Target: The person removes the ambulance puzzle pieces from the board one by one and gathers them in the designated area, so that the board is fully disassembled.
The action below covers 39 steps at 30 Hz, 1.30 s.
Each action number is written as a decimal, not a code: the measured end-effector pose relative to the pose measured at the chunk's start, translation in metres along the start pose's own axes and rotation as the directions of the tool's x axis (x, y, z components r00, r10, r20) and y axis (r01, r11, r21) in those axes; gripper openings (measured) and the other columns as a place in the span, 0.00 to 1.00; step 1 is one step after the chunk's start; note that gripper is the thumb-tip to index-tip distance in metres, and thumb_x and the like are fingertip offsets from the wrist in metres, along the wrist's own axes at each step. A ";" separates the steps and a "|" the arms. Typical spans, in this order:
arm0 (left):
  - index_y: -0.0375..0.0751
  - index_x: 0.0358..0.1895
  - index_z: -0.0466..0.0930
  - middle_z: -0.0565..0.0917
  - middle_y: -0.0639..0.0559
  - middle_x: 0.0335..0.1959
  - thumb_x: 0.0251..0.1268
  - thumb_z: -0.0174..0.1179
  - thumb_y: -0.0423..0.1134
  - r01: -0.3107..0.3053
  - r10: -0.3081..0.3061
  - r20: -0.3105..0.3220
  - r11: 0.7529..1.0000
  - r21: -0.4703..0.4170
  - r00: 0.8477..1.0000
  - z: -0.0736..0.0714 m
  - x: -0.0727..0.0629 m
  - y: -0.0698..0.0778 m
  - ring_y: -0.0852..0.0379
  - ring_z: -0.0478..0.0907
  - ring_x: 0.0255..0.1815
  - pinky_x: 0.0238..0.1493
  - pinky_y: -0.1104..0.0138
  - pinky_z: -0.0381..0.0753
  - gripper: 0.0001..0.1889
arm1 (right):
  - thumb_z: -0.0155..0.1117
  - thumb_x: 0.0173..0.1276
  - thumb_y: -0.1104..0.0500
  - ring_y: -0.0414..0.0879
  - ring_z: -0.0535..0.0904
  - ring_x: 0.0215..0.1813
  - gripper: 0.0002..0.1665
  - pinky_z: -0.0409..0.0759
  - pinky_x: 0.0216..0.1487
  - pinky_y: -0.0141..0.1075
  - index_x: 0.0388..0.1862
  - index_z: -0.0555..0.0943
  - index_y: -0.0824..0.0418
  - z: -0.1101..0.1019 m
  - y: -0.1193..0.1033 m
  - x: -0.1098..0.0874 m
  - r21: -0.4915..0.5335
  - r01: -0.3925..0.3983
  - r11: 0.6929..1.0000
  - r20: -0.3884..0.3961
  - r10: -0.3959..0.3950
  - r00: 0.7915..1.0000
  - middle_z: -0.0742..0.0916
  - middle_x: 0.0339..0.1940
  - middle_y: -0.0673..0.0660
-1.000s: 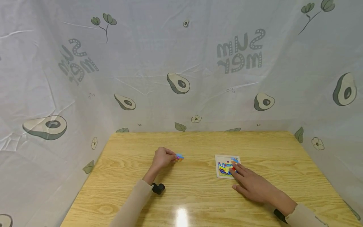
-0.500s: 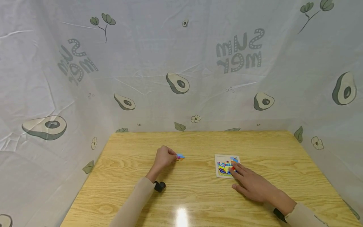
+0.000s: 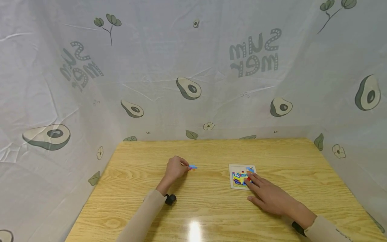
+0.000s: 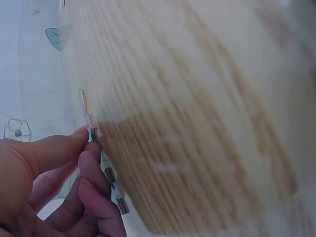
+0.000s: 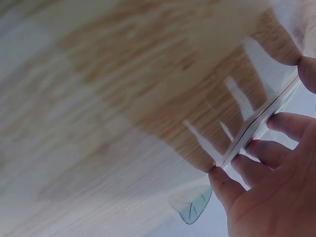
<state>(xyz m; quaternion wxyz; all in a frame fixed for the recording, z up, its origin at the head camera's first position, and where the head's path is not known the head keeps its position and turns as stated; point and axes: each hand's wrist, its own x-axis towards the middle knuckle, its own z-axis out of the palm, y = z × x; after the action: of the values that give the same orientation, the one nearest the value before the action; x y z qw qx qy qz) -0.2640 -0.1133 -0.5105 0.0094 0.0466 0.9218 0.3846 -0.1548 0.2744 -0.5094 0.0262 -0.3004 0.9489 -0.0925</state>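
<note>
My left hand (image 3: 176,167) pinches a small blue, purple and orange jigsaw piece (image 3: 192,167) between thumb and index finger, close to the tabletop. In the left wrist view the piece (image 4: 85,106) appears nearly edge-on, and a second thin piece (image 4: 116,190) lies by the curled lower fingers. To the right, a square puzzle board (image 3: 231,178) with a cartoon vehicle picture lies flat. My right hand (image 3: 269,195) rests over its right side, fingers spread and fairly straight, fingertips touching the board and covering part of the picture. The right wrist view shows the board (image 5: 252,128) edge-on under the fingertips.
Both hands work above a wood-grain table (image 3: 211,208). A pale curtain (image 3: 157,67) printed with avocados and leaves encloses its back and sides. A black wrist camera (image 3: 171,199) sits on the left wrist.
My left hand has shifted slightly to the right, and the pinched piece shows less of its face. The right hand and the board stay in place.
</note>
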 end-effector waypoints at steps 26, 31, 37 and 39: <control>0.35 0.33 0.93 0.92 0.44 0.30 0.65 0.74 0.34 -0.011 0.011 -0.008 1.000 -0.007 1.000 0.005 -0.002 0.002 0.61 0.77 0.22 0.23 0.72 0.73 0.05 | 0.53 0.83 0.39 0.67 0.65 0.82 0.38 0.71 0.75 0.61 0.80 0.70 0.62 0.002 0.001 0.000 -0.004 0.002 1.000 -0.005 -0.002 1.000 0.66 0.84 0.69; 0.34 0.37 0.93 0.92 0.42 0.31 0.67 0.70 0.32 -0.009 0.008 -0.019 0.999 -0.031 1.000 0.003 -0.001 0.003 0.61 0.77 0.21 0.22 0.71 0.74 0.05 | 0.53 0.83 0.39 0.67 0.65 0.83 0.38 0.70 0.76 0.61 0.80 0.70 0.62 0.002 0.000 0.000 0.003 -0.003 1.000 -0.002 0.003 1.000 0.66 0.84 0.69; 0.34 0.40 0.91 0.91 0.42 0.31 0.71 0.67 0.33 -0.041 0.038 -0.058 0.998 -0.055 0.998 -0.008 0.002 0.015 0.57 0.80 0.22 0.23 0.69 0.76 0.06 | 0.53 0.83 0.39 0.67 0.65 0.83 0.38 0.70 0.76 0.61 0.79 0.70 0.63 0.000 0.000 0.000 0.005 -0.008 1.000 0.003 0.008 1.000 0.66 0.84 0.69; 0.36 0.40 0.92 0.91 0.42 0.33 0.71 0.67 0.35 -0.047 0.045 -0.064 0.998 -0.044 0.997 -0.012 0.005 0.021 0.55 0.83 0.26 0.26 0.67 0.79 0.06 | 0.53 0.83 0.40 0.67 0.65 0.82 0.38 0.70 0.76 0.61 0.79 0.71 0.63 0.000 0.000 0.000 0.004 -0.007 1.000 0.003 0.007 1.000 0.67 0.84 0.69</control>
<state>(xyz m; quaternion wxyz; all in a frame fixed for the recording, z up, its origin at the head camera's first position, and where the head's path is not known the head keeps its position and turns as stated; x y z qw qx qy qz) -0.2676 -0.1067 -0.4876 -0.0276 0.0554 0.9114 0.4068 -0.1548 0.2748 -0.5094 0.0283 -0.2973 0.9497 -0.0938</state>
